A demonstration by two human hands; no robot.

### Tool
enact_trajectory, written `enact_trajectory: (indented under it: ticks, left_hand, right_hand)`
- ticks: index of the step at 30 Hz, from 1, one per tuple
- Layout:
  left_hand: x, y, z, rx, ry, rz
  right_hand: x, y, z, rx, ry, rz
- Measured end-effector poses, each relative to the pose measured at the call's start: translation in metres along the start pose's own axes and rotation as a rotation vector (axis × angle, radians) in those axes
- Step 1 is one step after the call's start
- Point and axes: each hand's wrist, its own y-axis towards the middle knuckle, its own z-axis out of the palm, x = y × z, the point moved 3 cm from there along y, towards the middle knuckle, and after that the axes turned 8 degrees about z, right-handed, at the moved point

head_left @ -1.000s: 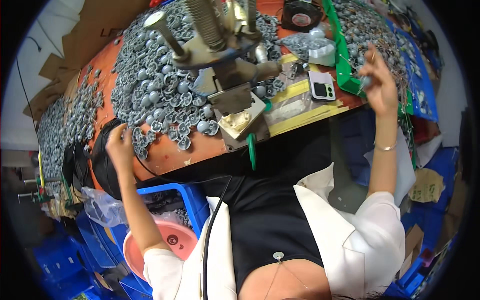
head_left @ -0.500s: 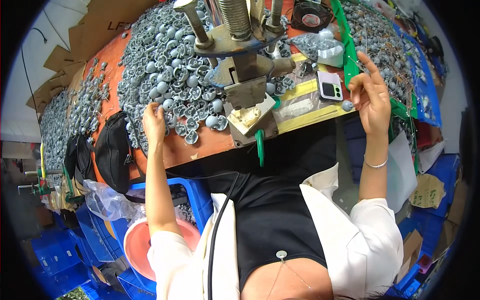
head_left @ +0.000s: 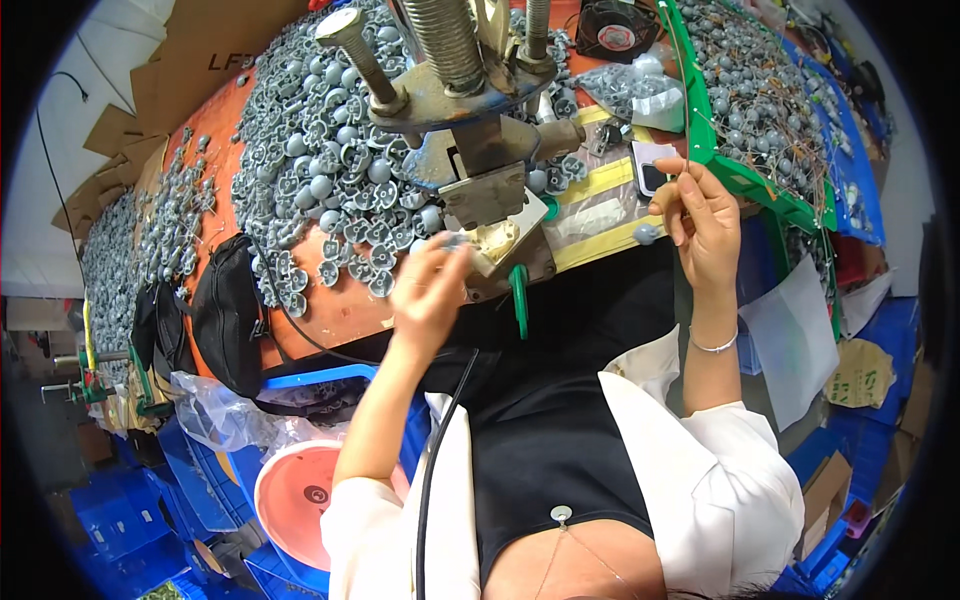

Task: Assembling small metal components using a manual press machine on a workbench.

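My left hand (head_left: 428,295) is closed in a pinch at the front left of the press, slightly blurred. A small grey plastic part (head_left: 455,241) shows at its fingertips, beside the pale block (head_left: 494,240) under the press head (head_left: 488,192). To the right of the press, my right hand (head_left: 702,222) is raised with curled fingers around a thin wire (head_left: 682,110) that runs upward. A grey ball (head_left: 646,233) hangs just below those fingers, seemingly on the same wire. A green handle (head_left: 518,300) sticks out at the front of the press.
Grey half-shells and balls (head_left: 330,165) are heaped on the orange table (head_left: 330,315). A green-edged tray (head_left: 745,172) of wired balls stands right, near a phone (head_left: 652,172) and fan (head_left: 618,30). A black bag (head_left: 228,315) and pink basin (head_left: 300,500) are at left.
My left hand has moved right from the heap to the press, now with a small grey part. My right hand has come left and lower, with the ball moving along.
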Motion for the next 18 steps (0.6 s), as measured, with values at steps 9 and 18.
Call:
enact_trajectory:
  ticks: [9, 18]
  left_hand:
    - [-0.022, 0.012, 0.042, -0.023, -0.045, -0.247]
    - [-0.010, 0.016, 0.031, 0.181, 0.091, -0.170]
  right_hand:
    - [-0.001, -0.015, 0.009, -0.033, -0.030, -0.050]
    - [-0.016, -0.009, 0.011, 0.002, 0.012, 0.015]
